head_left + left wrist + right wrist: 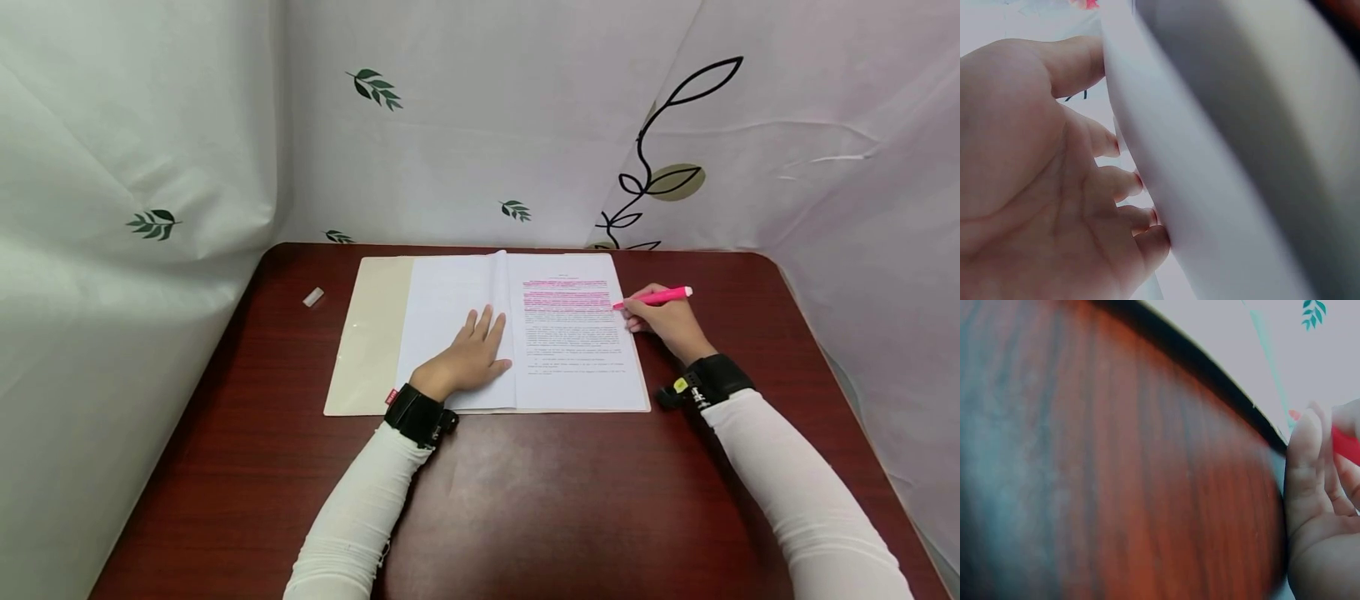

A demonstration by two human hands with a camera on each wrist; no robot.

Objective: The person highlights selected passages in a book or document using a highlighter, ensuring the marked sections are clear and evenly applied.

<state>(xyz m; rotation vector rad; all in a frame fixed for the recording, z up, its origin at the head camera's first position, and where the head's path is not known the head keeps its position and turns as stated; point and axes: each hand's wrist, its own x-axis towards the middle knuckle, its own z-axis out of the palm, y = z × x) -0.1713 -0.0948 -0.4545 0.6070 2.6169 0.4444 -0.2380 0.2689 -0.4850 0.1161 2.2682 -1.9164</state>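
Observation:
An open folder (pixel 367 333) with printed pages lies on the table. On the right-hand page (pixel 573 387), pink highlighting covers the upper lines of text. My right hand (pixel 663 321) pinches a pink highlighter (pixel 663 297), its tip at the right end of the highlighted lines. In the right wrist view the thumb and fingers close around the highlighter (pixel 1345 445), partly cut off by the frame edge. My left hand (pixel 467 358) rests with fingers spread on the left-hand page (pixel 442 287). The left wrist view shows its fingertips (pixel 1155 240) touching the paper.
A small white eraser-like block (pixel 312 297) lies on the dark red table (pixel 570 500), left of the folder. White curtains (pixel 465 125) with leaf prints stand behind the table and along both sides.

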